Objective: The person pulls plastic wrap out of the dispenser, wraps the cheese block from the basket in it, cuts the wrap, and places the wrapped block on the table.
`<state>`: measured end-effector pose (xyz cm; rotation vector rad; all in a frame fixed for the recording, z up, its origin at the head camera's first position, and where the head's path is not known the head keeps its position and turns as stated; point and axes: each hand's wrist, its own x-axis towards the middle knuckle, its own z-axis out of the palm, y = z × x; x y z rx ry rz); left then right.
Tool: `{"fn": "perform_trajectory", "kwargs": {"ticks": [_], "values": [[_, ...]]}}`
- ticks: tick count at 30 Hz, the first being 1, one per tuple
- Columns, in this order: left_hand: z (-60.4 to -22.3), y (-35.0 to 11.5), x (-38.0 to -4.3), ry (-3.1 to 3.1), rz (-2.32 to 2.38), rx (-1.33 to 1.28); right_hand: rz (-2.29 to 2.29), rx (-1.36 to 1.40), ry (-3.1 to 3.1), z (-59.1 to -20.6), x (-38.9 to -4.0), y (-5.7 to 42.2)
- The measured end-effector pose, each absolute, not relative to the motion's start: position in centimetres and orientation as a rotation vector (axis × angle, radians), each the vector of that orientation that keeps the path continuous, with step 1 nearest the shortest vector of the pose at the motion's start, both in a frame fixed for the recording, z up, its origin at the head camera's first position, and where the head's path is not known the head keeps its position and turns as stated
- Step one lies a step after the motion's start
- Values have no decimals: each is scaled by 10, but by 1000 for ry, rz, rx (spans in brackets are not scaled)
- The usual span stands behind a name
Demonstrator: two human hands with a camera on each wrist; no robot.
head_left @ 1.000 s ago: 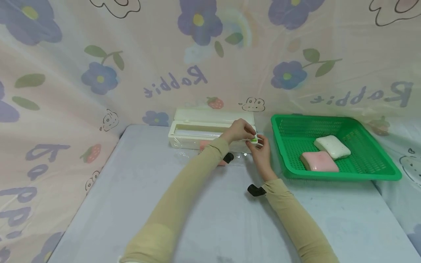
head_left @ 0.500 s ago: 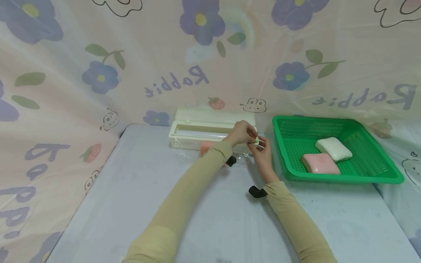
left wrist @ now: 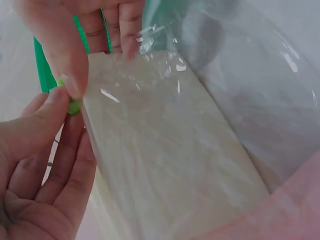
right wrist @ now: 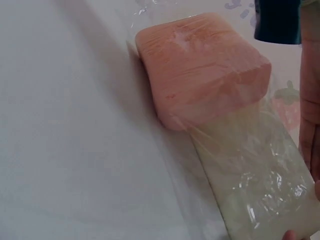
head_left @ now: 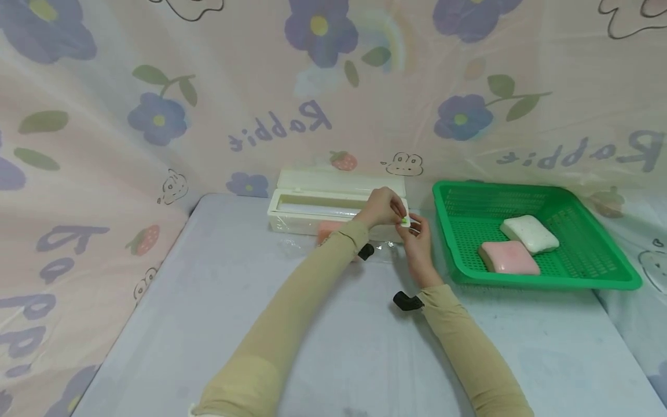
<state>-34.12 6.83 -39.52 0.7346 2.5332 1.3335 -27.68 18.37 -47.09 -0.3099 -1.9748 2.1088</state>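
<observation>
A long white cling film dispenser (head_left: 297,221) stands at the back of the table, its lid (head_left: 333,180) raised and a film roll (head_left: 312,209) inside. My left hand (head_left: 383,207) reaches across to its right end and pinches a small green slider (left wrist: 74,105) between thumb and finger. From the right, my right hand (head_left: 418,246) holds that same end, its thumb beside the slider and its other fingers behind the box. Clear film (left wrist: 175,150) drapes over the front of the box. Under film, a pink soap-like block (right wrist: 200,70) lies against the front, partly hidden by my left sleeve in the head view.
To the right stands a green plastic basket (head_left: 552,282) with a pink block (head_left: 509,258) and a white block (head_left: 530,233) in it. A patterned cloth (head_left: 229,69) hangs behind and beside the table (head_left: 208,289).
Both hands stay at the dispenser's right end. The green slider was covered half a second ago and shows again between the fingers; the right thumb has shifted slightly right.
</observation>
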Motion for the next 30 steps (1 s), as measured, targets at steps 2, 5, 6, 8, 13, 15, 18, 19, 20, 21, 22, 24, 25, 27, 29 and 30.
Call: {"fn": "perform_trajectory", "kwargs": {"ticks": [2,5,6,8,13,15,18,19,20,21,22,24,25,27,29,30], "values": [[-394,68,-342,2518,1348,724,2122,-316,-1962,-469,-278,184],[-394,67,-343,2500,1358,713,2127,-328,-1958,-468,-279,186],[-394,67,-343,2488,1362,709,2125,-335,-1959,-468,-279,186],[-394,67,-343,2475,1365,709,2118,-342,-1966,-469,-279,187],[-394,63,-341,2474,1361,693,2088,-340,-2003,-471,-277,187],[-393,62,-341,2478,1352,691,2084,-342,-2009,-471,-277,188],[-395,55,-343,2462,1358,676,2090,-351,-2011,-471,-276,187],[-394,51,-344,2459,1363,663,2092,-353,-2007,-471,-276,187],[-394,46,-345,2461,1365,648,2092,-359,-2004,-471,-276,187],[-394,40,-345,2463,1365,630,2092,-365,-1999,-471,-276,188],[-394,35,-346,2461,1366,622,2089,-372,-1990,-471,-276,189],[-392,24,-346,2469,1354,615,2068,-378,-1988,-471,-276,191],[-392,18,-346,2478,1339,627,2063,-379,-1986,-471,-276,192],[-391,8,-345,2497,1298,673,2061,-375,-2000,-471,-276,192],[-389,-4,-346,2532,1254,714,2062,-360,-2021,-471,-276,191],[-388,-11,-347,2553,1232,722,2071,-357,-2023,-471,-276,190]]}}
